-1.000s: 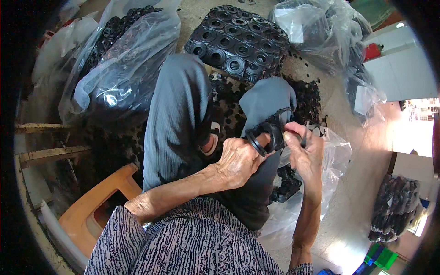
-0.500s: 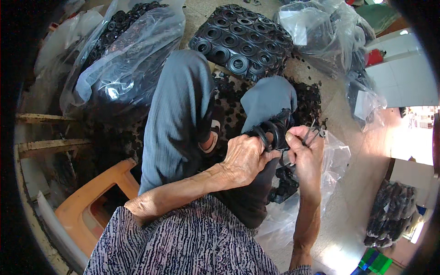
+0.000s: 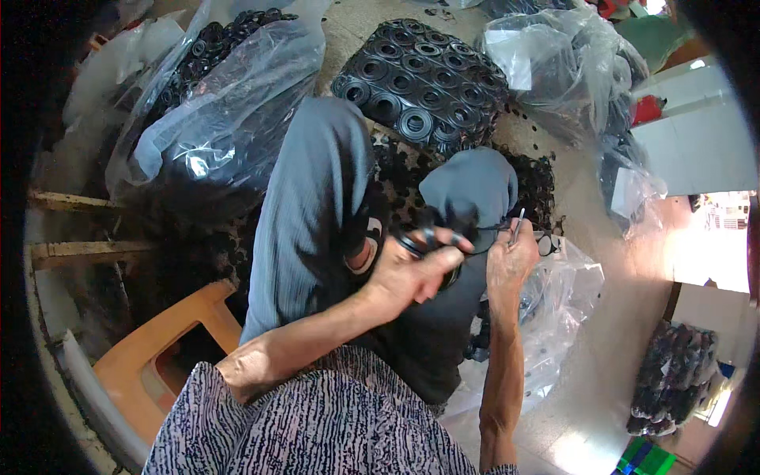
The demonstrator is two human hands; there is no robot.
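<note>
My left hand (image 3: 412,273) grips a black rubber ring part (image 3: 418,240) above my lap, its fingers curled round the rim. Just to its right, my right hand (image 3: 511,260) pinches a thin metal tool (image 3: 518,226) that points up beside the ring. Both hands hover over my grey-trousered knees (image 3: 317,190). A thin black strip of rubber runs between the two hands. A moulded black rubber sheet of rings (image 3: 423,83) lies on the floor beyond my knees.
A clear plastic bag (image 3: 214,119) full of black rings stands at the left, and more bags (image 3: 562,71) at the upper right. An open clear bag (image 3: 554,309) lies by my right hip. An orange plastic stool (image 3: 150,360) is at lower left. Loose black scraps litter the floor.
Both hands have shifted slightly and the ring has turned in my left hand. The thin tool in my right hand now points up more clearly.
</note>
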